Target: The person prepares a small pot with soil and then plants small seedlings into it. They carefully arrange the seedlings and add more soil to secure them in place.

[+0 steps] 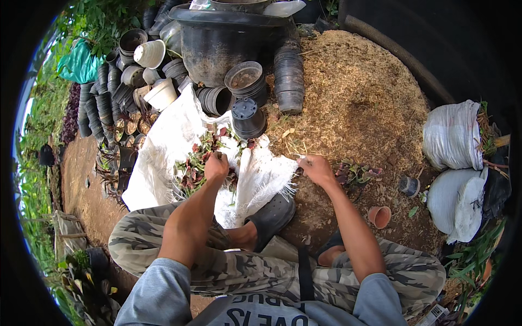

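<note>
A white woven sack (163, 150) lies spread on the ground before me, with red-and-green leafy cuttings (195, 173) on it. My left hand (217, 166) is over the cuttings with its fingers curled; whether it grips any cannot be told. At the sack's right edge, my right hand (317, 168) has thumb and forefinger together at the frayed corner, and the fingertips are too small to read clearly. An upturned black plastic pot (248, 118) stands at the sack's far edge. More purple-leaved cuttings (357, 173) lie on the soil right of my right hand.
A heap of wood shavings (359, 89) rises at the far right. Stacked black nursery pots (288, 77) and a large black planter (228, 45) stand beyond the sack. A small terracotta-coloured pot (379, 217) lies near my right forearm. Filled white sacks (450, 136) stand at the right.
</note>
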The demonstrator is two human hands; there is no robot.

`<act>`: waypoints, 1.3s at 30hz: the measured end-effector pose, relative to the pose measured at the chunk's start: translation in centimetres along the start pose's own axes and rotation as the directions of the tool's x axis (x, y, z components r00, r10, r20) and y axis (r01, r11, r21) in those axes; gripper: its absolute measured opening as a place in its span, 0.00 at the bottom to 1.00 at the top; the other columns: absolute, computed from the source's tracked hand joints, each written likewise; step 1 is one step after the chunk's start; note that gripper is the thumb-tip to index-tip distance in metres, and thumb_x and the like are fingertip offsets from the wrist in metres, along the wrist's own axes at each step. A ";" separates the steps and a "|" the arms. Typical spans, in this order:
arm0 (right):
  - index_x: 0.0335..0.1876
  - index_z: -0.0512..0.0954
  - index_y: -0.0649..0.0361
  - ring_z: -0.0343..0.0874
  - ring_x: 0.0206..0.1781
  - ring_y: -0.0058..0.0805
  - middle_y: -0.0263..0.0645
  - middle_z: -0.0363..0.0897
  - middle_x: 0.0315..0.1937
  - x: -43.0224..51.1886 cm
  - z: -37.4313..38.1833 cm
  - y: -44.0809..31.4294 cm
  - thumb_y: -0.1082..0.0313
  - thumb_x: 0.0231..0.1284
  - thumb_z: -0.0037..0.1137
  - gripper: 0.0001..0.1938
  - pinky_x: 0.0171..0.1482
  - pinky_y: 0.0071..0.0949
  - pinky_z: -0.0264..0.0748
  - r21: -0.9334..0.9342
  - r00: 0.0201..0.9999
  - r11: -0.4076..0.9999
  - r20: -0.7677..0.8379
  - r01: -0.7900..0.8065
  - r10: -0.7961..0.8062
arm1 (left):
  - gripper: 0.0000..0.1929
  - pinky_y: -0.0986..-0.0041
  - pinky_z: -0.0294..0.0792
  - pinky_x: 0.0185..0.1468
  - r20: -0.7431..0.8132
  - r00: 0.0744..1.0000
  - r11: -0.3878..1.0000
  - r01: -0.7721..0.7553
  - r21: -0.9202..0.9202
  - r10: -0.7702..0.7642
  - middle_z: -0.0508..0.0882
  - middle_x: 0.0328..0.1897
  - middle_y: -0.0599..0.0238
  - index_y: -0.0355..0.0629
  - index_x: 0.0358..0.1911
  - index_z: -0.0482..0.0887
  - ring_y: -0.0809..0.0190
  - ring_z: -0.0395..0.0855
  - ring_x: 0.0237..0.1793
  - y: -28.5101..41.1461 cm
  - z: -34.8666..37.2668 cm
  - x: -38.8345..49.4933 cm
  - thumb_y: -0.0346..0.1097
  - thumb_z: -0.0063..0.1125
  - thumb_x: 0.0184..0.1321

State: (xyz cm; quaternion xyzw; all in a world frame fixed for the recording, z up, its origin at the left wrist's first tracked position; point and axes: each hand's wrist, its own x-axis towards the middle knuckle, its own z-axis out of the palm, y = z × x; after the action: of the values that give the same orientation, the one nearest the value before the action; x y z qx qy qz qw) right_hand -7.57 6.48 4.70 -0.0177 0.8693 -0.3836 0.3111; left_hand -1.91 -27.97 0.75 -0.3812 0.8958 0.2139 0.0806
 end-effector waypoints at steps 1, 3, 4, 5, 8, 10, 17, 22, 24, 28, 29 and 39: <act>0.48 0.85 0.56 0.86 0.44 0.40 0.45 0.88 0.40 0.2 -0.2 0.3 0.53 0.66 0.59 0.16 0.50 0.36 0.78 -0.019 0.997 0.998 0.046 -0.065 0.066 | 0.17 0.55 0.76 0.53 0.001 1.000 1.000 -0.009 -0.003 0.009 0.88 0.47 0.49 0.47 0.47 0.87 0.46 0.86 0.49 -0.6 -0.6 0.9 0.51 0.58 0.64; 0.52 0.82 0.56 0.86 0.47 0.40 0.45 0.87 0.42 0.4 -0.2 0.7 0.53 0.64 0.61 0.18 0.51 0.35 0.78 0.002 0.997 0.998 0.026 -0.067 0.067 | 0.15 0.57 0.76 0.53 0.012 0.998 0.998 0.057 -0.035 -0.057 0.88 0.46 0.51 0.47 0.47 0.85 0.47 0.86 0.49 -1.2 -1.4 2.8 0.47 0.58 0.64; 0.50 0.83 0.56 0.86 0.46 0.40 0.45 0.87 0.41 0.4 0.2 0.8 0.53 0.64 0.61 0.17 0.50 0.35 0.78 0.045 0.999 0.999 -0.048 0.000 0.003 | 0.14 0.58 0.76 0.55 0.058 0.996 0.994 0.069 -0.085 -0.064 0.88 0.45 0.50 0.46 0.49 0.84 0.47 0.86 0.49 -1.5 -1.8 3.9 0.41 0.58 0.62; 0.49 0.83 0.56 0.86 0.45 0.40 0.45 0.87 0.40 0.2 0.7 1.0 0.53 0.64 0.60 0.17 0.50 0.35 0.78 0.088 0.995 0.996 -0.099 0.022 -0.013 | 0.15 0.58 0.75 0.55 0.000 0.999 0.997 0.047 -0.067 -0.047 0.88 0.46 0.49 0.45 0.50 0.84 0.46 0.86 0.49 -2.1 -2.2 4.6 0.39 0.57 0.61; 0.49 0.82 0.60 0.85 0.41 0.30 0.42 0.87 0.38 -0.1 1.4 1.3 0.58 0.64 0.62 0.15 0.47 0.32 0.78 0.072 0.983 0.991 -0.154 0.112 -0.099 | 0.19 0.58 0.74 0.58 -0.212 0.976 0.997 0.044 -0.055 -0.055 0.86 0.50 0.44 0.38 0.53 0.81 0.43 0.84 0.52 -3.9 -3.0 6.4 0.34 0.56 0.57; 0.49 0.82 0.60 0.85 0.43 0.32 0.42 0.87 0.40 -0.3 1.7 1.5 0.59 0.64 0.61 0.15 0.49 0.32 0.78 0.038 0.985 0.991 -0.124 0.125 -0.119 | 0.20 0.59 0.75 0.58 -0.151 0.979 0.990 0.127 -0.068 -0.136 0.86 0.50 0.45 0.37 0.54 0.80 0.43 0.84 0.52 -5.5 -3.5 7.2 0.35 0.58 0.57; 0.50 0.83 0.60 0.85 0.49 0.33 0.42 0.87 0.45 -0.8 2.0 1.7 0.58 0.66 0.59 0.15 0.54 0.33 0.77 -0.007 0.984 0.986 -0.049 0.169 -0.169 | 0.19 0.66 0.79 0.50 0.223 0.850 0.763 0.526 -0.374 -0.477 0.88 0.45 0.51 0.39 0.50 0.82 0.50 0.87 0.46 -7.6 -2.5 8.6 0.40 0.66 0.58; 0.50 0.83 0.61 0.84 0.52 0.34 0.42 0.87 0.48 -1.1 2.1 1.6 0.59 0.66 0.58 0.15 0.57 0.33 0.77 -0.003 0.989 0.989 0.006 0.145 -0.145 | 0.14 0.65 0.81 0.48 0.324 0.738 0.675 0.674 -0.301 -0.592 0.87 0.46 0.51 0.36 0.44 0.82 0.52 0.87 0.43 -7.0 -2.4 8.4 0.39 0.64 0.61; 0.50 0.83 0.61 0.84 0.51 0.34 0.42 0.87 0.47 -1.2 2.0 1.6 0.59 0.66 0.58 0.15 0.56 0.33 0.77 -0.005 0.988 0.988 0.010 0.156 -0.156 | 0.16 0.65 0.80 0.51 0.287 0.781 0.772 0.611 -0.173 -0.554 0.86 0.50 0.50 0.37 0.48 0.82 0.50 0.86 0.47 -6.8 -2.6 8.3 0.38 0.63 0.61; 0.50 0.83 0.60 0.85 0.49 0.35 0.43 0.87 0.46 -1.2 2.1 1.9 0.59 0.65 0.58 0.15 0.54 0.34 0.78 -0.033 0.987 0.987 0.005 0.158 -0.158 | 0.20 0.64 0.78 0.56 0.255 0.934 0.946 0.182 0.267 -0.252 0.82 0.60 0.48 0.37 0.56 0.80 0.48 0.85 0.54 -7.1 -3.4 8.5 0.36 0.60 0.61; 0.50 0.83 0.60 0.85 0.48 0.35 0.44 0.87 0.45 -1.2 2.1 2.0 0.59 0.65 0.58 0.15 0.53 0.34 0.78 -0.044 0.990 0.989 0.002 0.139 -0.139 | 0.21 0.63 0.77 0.57 0.282 0.938 0.949 0.117 0.292 -0.202 0.82 0.60 0.45 0.36 0.58 0.78 0.47 0.84 0.56 -7.4 -3.5 8.4 0.35 0.59 0.61; 0.52 0.82 0.60 0.86 0.48 0.39 0.47 0.86 0.45 -1.3 2.3 2.6 0.57 0.64 0.59 0.17 0.52 0.36 0.78 -0.038 0.990 0.989 0.000 0.142 -0.142 | 0.41 0.57 0.74 0.60 0.474 0.862 0.715 -0.217 0.665 -0.178 0.84 0.59 0.56 0.44 0.70 0.67 0.53 0.81 0.61 -6.6 -5.8 9.3 0.43 0.74 0.52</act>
State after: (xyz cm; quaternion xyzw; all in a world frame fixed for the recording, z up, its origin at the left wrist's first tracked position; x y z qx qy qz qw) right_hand -4.70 7.20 2.44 -0.0849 0.8733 -0.3882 0.2818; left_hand -3.51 -40.68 1.00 -0.2422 0.8593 -0.0474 0.4480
